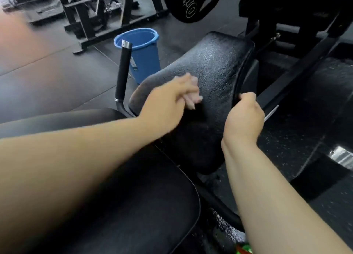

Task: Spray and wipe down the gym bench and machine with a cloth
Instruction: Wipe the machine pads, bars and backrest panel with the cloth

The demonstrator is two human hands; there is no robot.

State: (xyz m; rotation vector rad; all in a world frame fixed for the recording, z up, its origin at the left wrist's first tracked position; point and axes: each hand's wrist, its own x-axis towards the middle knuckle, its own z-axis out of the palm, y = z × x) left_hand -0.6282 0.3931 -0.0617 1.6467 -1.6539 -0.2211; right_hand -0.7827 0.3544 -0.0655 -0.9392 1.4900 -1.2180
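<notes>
A black padded back pad (215, 62) of the gym machine rises in front of me, its surface shiny and textured. My left hand (172, 99), blurred by motion, lies on the pad's left part over a dull grey cloth (143, 89), fingers curled on it. My right hand (244, 116) grips the pad's right edge. The black seat pad (133, 206) lies under my left forearm. No spray bottle is clearly in view; a green and red object (242, 250) peeks in at the bottom edge.
A blue bucket (141, 49) stands on the dark rubber floor behind the pad. A black grip handle (123, 72) sticks up left of the pad. A black weight plate (183, 3) and the machine frame (296, 66) are above and to the right.
</notes>
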